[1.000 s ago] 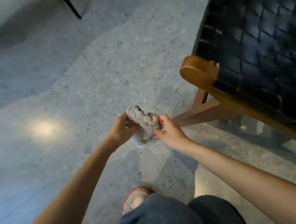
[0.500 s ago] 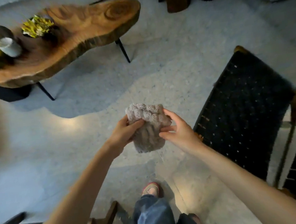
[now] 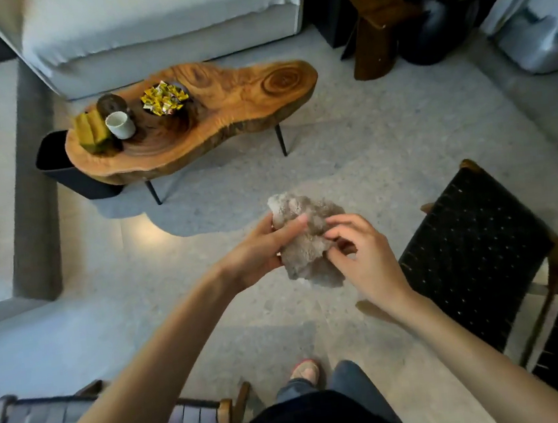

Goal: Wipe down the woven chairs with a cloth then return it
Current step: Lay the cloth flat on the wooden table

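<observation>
- Gripping the bunched grey cloth [image 3: 308, 239], the left hand [image 3: 261, 251] is curling around its side.
- The right hand [image 3: 361, 254] is pinching the cloth's other edge beside a black woven chair [image 3: 474, 252].

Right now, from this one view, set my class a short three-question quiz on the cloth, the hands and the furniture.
1. True or false: the cloth is held in the air, clear of the black woven chair.
2. How many hands grip the cloth? A one, B both, C neither.
3. Fill in: the white cup stands on the wooden ____.
Key: 1 true. 2 B: the left hand and the right hand both grip it. 3 table.
</observation>
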Available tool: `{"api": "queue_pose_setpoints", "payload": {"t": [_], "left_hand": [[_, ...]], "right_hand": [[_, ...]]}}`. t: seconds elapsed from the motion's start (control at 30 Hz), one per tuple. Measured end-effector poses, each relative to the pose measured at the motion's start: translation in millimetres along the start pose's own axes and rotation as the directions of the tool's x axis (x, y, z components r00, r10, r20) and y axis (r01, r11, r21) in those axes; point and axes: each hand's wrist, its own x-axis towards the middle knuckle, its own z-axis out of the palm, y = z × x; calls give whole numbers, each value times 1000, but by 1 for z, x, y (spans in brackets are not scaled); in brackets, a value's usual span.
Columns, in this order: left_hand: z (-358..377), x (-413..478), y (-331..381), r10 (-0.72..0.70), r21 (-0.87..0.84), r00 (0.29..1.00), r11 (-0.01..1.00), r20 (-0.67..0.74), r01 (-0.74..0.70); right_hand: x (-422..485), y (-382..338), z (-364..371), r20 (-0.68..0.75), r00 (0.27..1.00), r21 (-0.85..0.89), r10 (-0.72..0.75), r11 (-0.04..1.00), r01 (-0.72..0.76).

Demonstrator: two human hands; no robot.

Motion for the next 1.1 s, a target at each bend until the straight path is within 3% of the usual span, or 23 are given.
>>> {"api": "queue_pose_setpoints", "payload": {"t": [0.1, 0.2, 0.27, 0.37, 0.57, 0.7, 0.87, 1.1], "left_hand": [[-12, -4, 0, 75, 96, 993, 993, -87, -67], [-22, 4, -1, 181, 187, 975, 970, -129, -156], [-30, 17, 6, 268, 206, 931, 954, -249, -219], [-56, 47, 24, 378, 429, 829, 883, -412, -189], [-140, 118, 87, 388, 670, 807, 742, -445, 13], [-192, 159, 144, 423, 739, 787, 671, -449, 61], [-236, 201, 197, 542, 786, 694, 616, -474, 55], [-318, 294, 263, 507, 803, 744, 593, -436, 67]], "right_hand": [[27, -10, 3, -22, 999, 35, 32, 999, -31], [61, -17, 8, 80, 993, 73, 92, 992, -98], [87, -17, 11, 172, 980, 100, 96, 988, -115], [134, -11, 14, 263, 961, 83, 80, 991, -105], [270, 24, 8, 266, 958, -4, 104, 994, -107], [368, 37, -2, 374, 924, -54, 82, 996, -66], [468, 48, 2, 518, 852, -231, 70, 971, 61], [606, 71, 37, 504, 862, -369, 57, 916, 155]]}}
